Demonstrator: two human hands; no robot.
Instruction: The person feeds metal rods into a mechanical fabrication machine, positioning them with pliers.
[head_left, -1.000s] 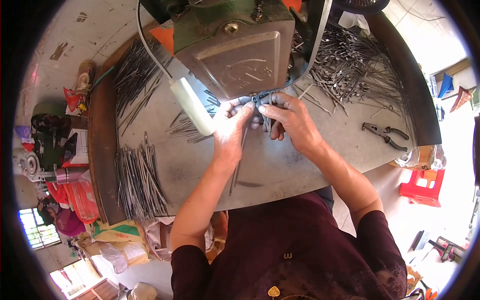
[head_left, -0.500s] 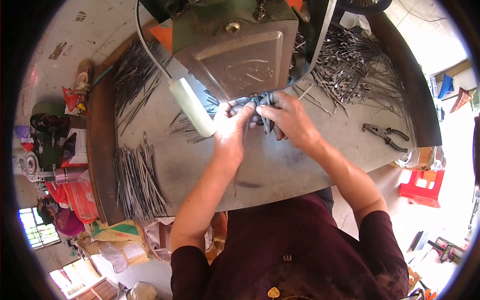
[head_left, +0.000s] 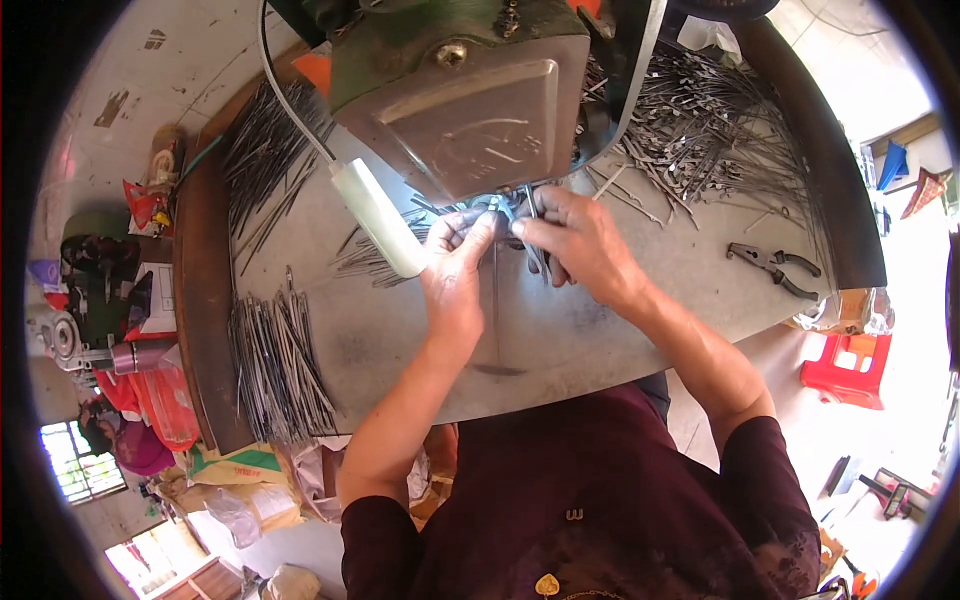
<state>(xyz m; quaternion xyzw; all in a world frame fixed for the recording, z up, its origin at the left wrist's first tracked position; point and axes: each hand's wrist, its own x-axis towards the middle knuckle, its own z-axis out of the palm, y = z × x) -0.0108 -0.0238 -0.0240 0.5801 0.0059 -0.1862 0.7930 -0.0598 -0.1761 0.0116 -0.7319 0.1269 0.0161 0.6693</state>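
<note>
Both my hands meet under the front of a green machine head (head_left: 465, 125). My left hand (head_left: 455, 255) is closed, thumb and fingers pinching one end of a thin metal rod (head_left: 496, 310) that hangs down over the table. My right hand (head_left: 580, 240) is wrapped round several narrow metal strips (head_left: 537, 258), whose ends stick out below the fingers. The fingertips of both hands come close together beside the machine's lower tip; the exact contact there is too small to make out. A white tube lamp (head_left: 378, 218) lights the spot from beside my left hand.
Bundles of metal rods (head_left: 280, 360) lie along the table's left side, with another pile (head_left: 265, 140) farther back. A big heap of metal pieces (head_left: 690, 130) covers the far right. Pliers (head_left: 772, 268) rest near the right edge. A raised brown rim (head_left: 205, 310) borders the table.
My left hand has lowered slightly, and the thin rod hangs a little farther right. The strips in my right hand have tilted slightly. The view has shifted a little.
</note>
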